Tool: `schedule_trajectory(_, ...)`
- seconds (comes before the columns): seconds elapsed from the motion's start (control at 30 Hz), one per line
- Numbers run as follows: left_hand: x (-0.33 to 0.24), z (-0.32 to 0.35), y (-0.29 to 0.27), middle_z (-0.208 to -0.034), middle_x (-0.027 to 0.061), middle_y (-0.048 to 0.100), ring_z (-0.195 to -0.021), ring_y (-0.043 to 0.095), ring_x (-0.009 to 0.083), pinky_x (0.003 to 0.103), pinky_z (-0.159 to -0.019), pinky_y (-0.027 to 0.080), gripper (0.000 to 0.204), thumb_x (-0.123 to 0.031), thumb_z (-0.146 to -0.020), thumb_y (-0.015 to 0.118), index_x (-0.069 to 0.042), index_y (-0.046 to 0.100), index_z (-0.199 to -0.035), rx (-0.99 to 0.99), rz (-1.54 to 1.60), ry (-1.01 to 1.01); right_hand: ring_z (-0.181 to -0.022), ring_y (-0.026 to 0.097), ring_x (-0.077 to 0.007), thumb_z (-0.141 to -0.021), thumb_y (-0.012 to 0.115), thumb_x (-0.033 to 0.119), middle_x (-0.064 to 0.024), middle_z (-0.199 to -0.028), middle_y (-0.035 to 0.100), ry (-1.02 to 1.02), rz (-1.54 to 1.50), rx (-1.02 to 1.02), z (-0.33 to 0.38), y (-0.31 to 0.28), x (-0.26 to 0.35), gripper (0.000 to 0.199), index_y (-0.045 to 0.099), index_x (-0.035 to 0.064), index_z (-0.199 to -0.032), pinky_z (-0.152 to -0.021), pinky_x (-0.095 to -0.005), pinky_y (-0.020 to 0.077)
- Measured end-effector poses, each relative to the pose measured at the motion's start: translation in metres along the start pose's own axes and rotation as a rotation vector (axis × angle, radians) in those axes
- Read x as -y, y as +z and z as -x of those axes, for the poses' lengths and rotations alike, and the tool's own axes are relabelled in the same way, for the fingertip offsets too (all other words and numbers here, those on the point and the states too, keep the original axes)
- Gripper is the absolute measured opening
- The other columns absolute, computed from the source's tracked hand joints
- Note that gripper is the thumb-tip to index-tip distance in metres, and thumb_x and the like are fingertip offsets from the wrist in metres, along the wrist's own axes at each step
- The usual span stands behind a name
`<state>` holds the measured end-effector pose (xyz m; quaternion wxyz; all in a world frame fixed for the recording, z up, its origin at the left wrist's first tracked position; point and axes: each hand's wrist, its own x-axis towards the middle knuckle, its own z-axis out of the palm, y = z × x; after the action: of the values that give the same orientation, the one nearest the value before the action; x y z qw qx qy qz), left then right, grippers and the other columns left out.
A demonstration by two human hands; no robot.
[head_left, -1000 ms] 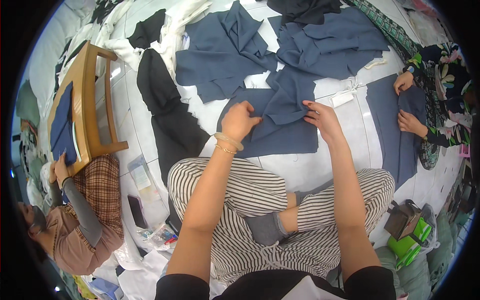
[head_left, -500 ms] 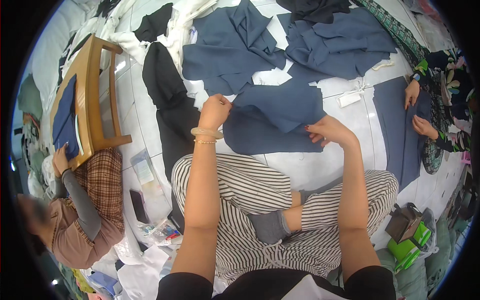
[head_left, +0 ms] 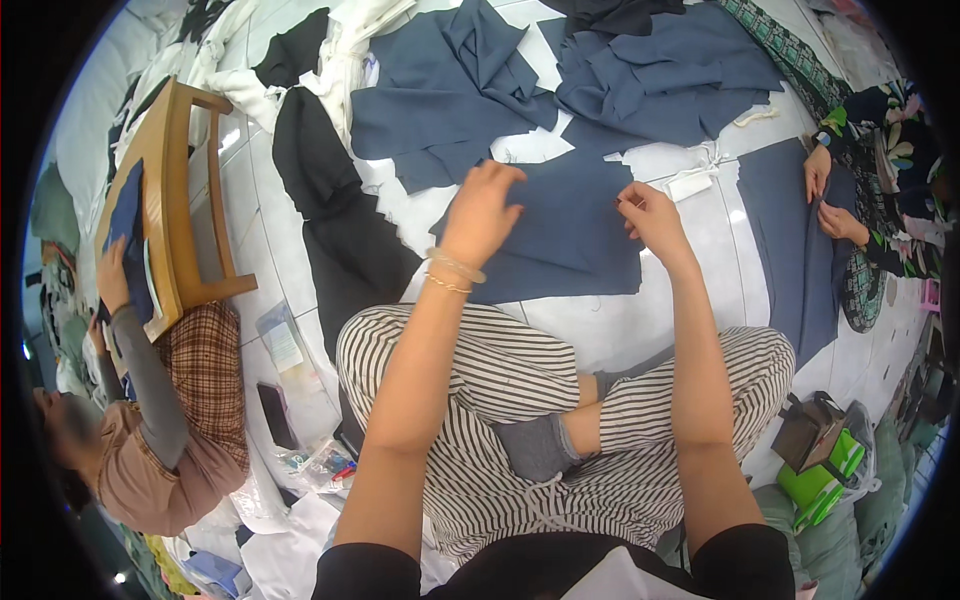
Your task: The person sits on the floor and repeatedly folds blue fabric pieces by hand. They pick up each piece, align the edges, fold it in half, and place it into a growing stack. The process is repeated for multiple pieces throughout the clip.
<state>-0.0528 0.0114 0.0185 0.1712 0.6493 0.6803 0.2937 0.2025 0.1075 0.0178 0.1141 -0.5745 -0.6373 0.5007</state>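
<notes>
A cut piece of dark blue fabric [head_left: 560, 235] lies nearly flat on the tiles in front of my crossed legs. My left hand [head_left: 485, 212], with a bangle and a chain at its wrist, is over the left part of this piece, fingers apart and holding nothing. At the right edge, my right hand [head_left: 650, 222] has its fingers curled together. Whether cloth is pinched between those fingertips is hidden. Beyond the piece are two heaps of the same blue fabric, a left heap [head_left: 440, 95] and a right heap [head_left: 665, 80].
Black fabric [head_left: 320, 165] lies along the left. A wooden low table [head_left: 175, 200] stands farther left, where a person [head_left: 150, 460] handles blue cloth. On the right, another person's hands [head_left: 830, 200] hold blue fabric [head_left: 785, 240]. A phone [head_left: 277, 415] and a green bag [head_left: 820, 485] lie nearby.
My left hand has let go of the fabric's edge and moved right over the cloth, fingers spreading. My right hand has shifted up along the right edge. The raised flap now lies flatter.
</notes>
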Motion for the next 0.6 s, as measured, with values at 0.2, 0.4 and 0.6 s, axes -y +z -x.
schedule_trajectory(0.2, -0.016, 0.009, 0.028, -0.097, 0.0011, 0.063, -0.099, 0.058, 0.0236, 0.039, -0.085, 0.042, 0.031, -0.009, -0.074, 0.078, -0.011, 0.066, -0.102, 0.337, -0.261, -0.061, -0.070, 0.064, -0.0233, -0.080, 0.063, 0.007, -0.0099, -0.077, 0.064, 0.004, 0.274, -0.094, -0.002, -0.006, -0.012, 0.009, 0.063, 0.0027, -0.088, -0.067, -0.0358, 0.0500)
schedule_trajectory(0.4, -0.013, -0.010, -0.006, -0.096, 0.0016, 0.066, -0.090, 0.065, 0.0150, 0.028, -0.079, 0.048, 0.016, -0.006, -0.086, 0.070, -0.004, 0.061, -0.100, 0.367, 0.606, -0.143, -0.097, 0.061, -0.0194, -0.078, 0.071, 0.013, -0.0081, -0.105, 0.064, -0.404, -0.053, 0.175, 0.025, 0.006, 0.039, 0.028, 0.067, 0.0031, -0.104, -0.087, -0.0305, 0.0481)
schedule_trajectory(0.6, -0.020, -0.017, -0.063, -0.085, 0.0043, 0.070, -0.073, 0.065, 0.0057, 0.018, -0.063, 0.049, 0.009, -0.007, -0.095, 0.064, -0.004, 0.057, -0.099, 0.191, 1.131, -0.460, -0.089, 0.061, -0.0143, -0.081, 0.069, 0.014, -0.0080, -0.096, 0.068, -0.138, -0.073, 0.430, 0.021, -0.004, 0.034, 0.042, 0.064, -0.0030, -0.120, -0.083, -0.0267, 0.0475)
